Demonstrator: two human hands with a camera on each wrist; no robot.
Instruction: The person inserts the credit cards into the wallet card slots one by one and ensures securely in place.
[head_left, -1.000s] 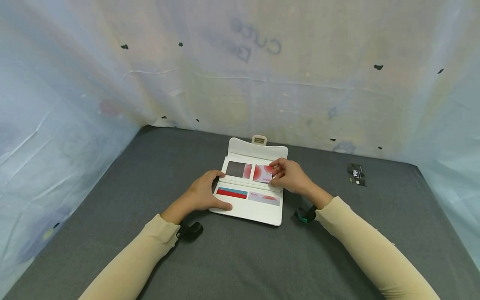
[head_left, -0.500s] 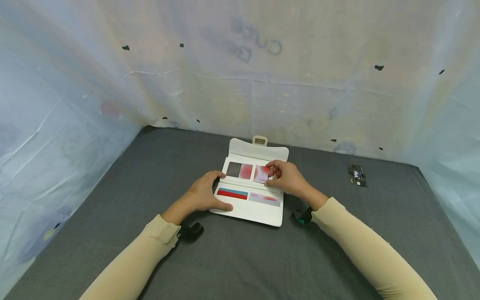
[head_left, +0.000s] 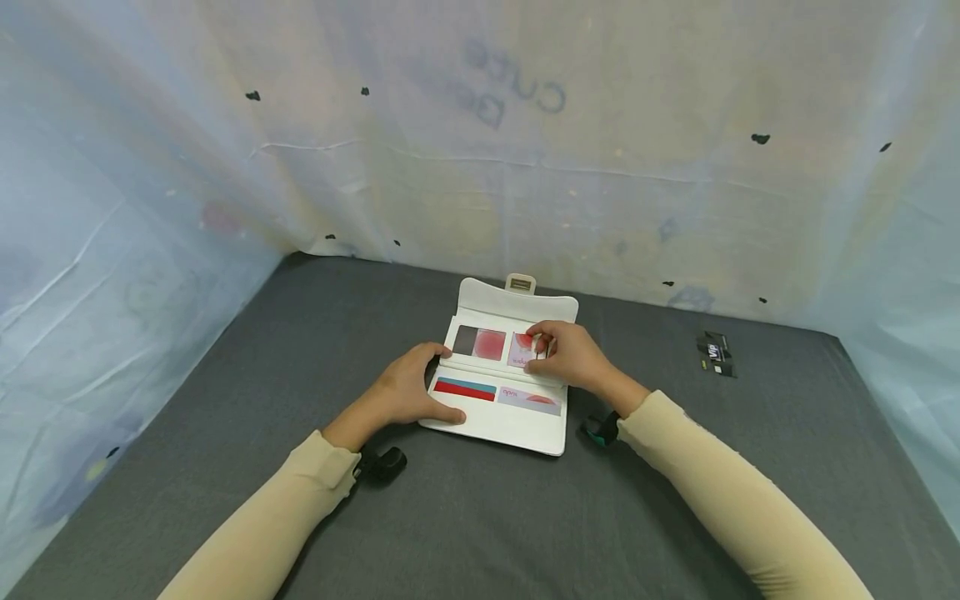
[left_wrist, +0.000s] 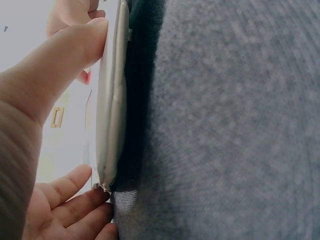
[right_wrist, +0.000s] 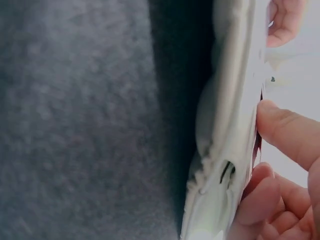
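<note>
White leather-look wallet (head_left: 501, 367) with a clasped flap, lying open and flat near the middle of the grey felt-covered table (head_left: 225, 400), card slots facing up. Left hand (head_left: 408, 392) pressed on the wallet's near-left edge, thumb laid across the front and fingers wrapped at the side, apparently to keep the wallet from sliding. Right hand (head_left: 566, 357) pinching a pink-and-red plastic card (head_left: 522, 350) at the upper right slot, thumb and fingertips closed on the card's edge, presumably to guide it along the slot. Three further cards seated in the other slots. Small black card (head_left: 715, 352) lying well apart at the far right. Depth of the pinched card in its slot concealed by the fingers. Wrist views showing only the wallet's edge (left_wrist: 111, 110) and blurred fingers; card print too small to read.
</note>
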